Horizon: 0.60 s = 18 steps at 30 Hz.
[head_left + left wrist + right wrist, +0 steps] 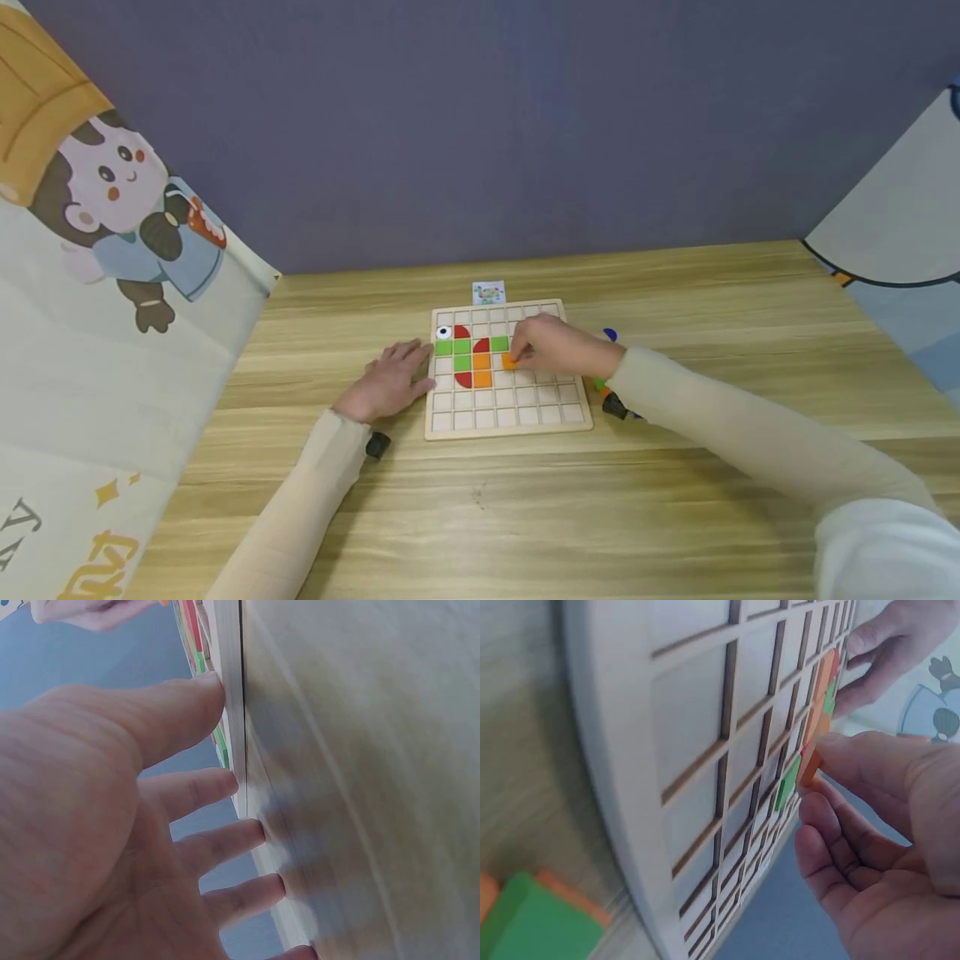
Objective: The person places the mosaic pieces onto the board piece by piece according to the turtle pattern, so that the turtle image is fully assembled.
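Observation:
A wooden grid board (495,434) lies on the table, with green, red and orange pieces and a white eye tile (444,332) in its left cells. Over the middle of the grid my right hand (551,343) pinches an orange square tile (811,763) between thumb and fingers. The tile is tilted against the grid, near a green square (787,782). My left hand (386,383) lies at the board's left edge, fingers spread and holding nothing. In the left wrist view its thumb (180,712) touches the board's side.
Behind the board stands a small picture card (489,292). To the right, partly hidden by my right forearm, lie loose pieces, among them a blue one (611,334) and a green block (544,919). A dark wall panel (480,150) closes off the table's back.

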Available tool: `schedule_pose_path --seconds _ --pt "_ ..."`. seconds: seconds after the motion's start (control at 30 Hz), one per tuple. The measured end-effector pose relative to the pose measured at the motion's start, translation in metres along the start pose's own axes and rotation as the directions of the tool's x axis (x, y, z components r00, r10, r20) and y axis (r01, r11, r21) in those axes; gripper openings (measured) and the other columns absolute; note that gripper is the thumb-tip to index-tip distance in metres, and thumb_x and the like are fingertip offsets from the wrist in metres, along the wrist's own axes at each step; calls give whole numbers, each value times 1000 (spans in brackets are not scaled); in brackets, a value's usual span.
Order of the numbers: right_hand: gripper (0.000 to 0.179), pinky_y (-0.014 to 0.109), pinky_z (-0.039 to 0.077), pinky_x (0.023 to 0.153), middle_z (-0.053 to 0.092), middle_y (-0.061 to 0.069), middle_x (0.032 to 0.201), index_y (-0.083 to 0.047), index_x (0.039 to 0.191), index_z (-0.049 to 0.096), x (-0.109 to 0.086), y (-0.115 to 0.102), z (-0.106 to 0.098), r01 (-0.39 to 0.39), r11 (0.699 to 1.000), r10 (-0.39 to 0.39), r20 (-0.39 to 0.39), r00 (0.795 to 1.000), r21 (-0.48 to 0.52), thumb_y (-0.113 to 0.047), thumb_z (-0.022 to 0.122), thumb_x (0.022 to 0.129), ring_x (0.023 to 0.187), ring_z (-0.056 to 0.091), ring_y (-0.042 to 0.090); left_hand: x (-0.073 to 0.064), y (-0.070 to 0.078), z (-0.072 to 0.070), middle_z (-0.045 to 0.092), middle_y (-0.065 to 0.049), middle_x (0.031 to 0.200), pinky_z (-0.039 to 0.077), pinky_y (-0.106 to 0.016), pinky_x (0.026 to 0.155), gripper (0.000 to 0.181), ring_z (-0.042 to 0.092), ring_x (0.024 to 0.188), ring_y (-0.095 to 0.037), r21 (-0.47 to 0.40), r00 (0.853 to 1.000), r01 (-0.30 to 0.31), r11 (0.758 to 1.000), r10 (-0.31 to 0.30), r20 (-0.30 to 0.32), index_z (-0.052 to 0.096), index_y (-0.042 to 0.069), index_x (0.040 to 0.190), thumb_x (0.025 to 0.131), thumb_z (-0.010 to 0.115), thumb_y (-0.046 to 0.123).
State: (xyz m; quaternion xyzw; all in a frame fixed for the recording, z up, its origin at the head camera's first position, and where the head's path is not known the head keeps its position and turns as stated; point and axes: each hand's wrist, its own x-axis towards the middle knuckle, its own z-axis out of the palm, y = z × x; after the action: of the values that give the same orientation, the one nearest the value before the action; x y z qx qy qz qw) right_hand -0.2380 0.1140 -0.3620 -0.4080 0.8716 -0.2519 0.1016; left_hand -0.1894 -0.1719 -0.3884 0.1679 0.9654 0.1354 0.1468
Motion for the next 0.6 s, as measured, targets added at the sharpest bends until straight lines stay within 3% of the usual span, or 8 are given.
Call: schedule_pose_path --seconds 0.37,0.6 --pt "11 27 52 75 68 0 88 -6 92 76 16 -8 9 -94 995 94 12 996 -21 -2 72 82 82 63 14 -2 0 -2 16 -16 155 18 -65 103 64 14 139 -40 -4 1000 -6 1000 6 1 24 10 151 99 48 39" --pt "14 32 52 79 68 1 90 -5 92 76 18 -12 12 -110 993 111 10 994 -47 1 70 81 86 63 18 -3 0 -3 17 -16 155 19 -65 103 64 14 139 -40 2 1000 -11 1000 11 1 24 9 151 99 48 38"
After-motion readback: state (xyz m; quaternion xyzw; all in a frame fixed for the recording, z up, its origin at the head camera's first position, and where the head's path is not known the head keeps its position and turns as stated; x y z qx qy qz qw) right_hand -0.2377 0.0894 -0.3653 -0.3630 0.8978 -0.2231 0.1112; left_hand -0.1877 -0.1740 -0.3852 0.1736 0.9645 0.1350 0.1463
